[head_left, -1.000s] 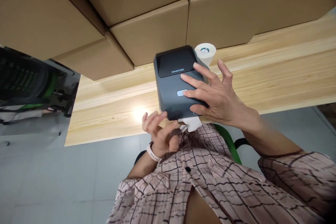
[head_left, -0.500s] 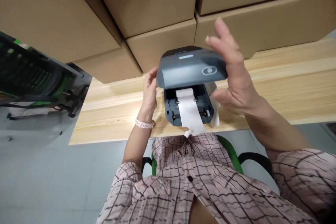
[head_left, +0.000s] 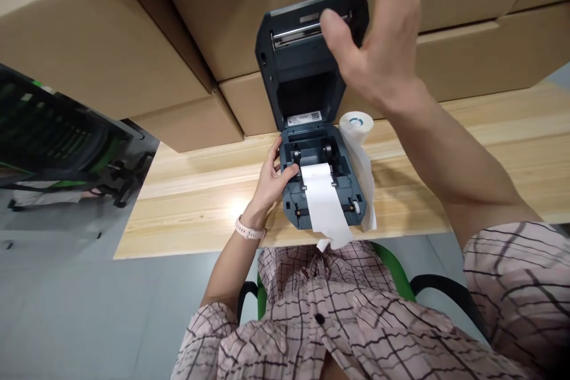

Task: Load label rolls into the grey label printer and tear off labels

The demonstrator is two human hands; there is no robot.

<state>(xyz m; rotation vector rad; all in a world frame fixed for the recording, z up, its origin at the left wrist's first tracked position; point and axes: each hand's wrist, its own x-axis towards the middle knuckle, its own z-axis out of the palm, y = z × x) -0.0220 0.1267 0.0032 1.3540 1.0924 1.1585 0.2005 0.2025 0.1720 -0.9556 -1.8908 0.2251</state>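
Observation:
A dark grey label printer point(head_left: 291, 199) sits on the wooden table with its lid point(head_left: 307, 65) raised and tilted back. White paper point(head_left: 327, 208) lies across the printer's base and hangs over its front edge, its end torn. My left hand point(head_left: 271, 178) grips the left wall of the base, thumb inside and fingers outside. My right hand point(head_left: 383, 41) is at the lid's right side, thumb against its inner face near the metal bar; its fingertips are partly cut off by the frame. A white paper roll point(head_left: 356, 123) stands right of the printer, its loose strip trailing forward.
Large cardboard boxes point(head_left: 249, 101) line the back of the wooden table point(head_left: 187, 202). The table's front edge runs close to my lap. A green chair point(head_left: 394, 267) with black armrests is under me; dark equipment stands on the floor at left.
The lid has swung up and back, showing its inside and the paper roll. My right hand has risen with it. My left thumb now rests inside the base's left wall.

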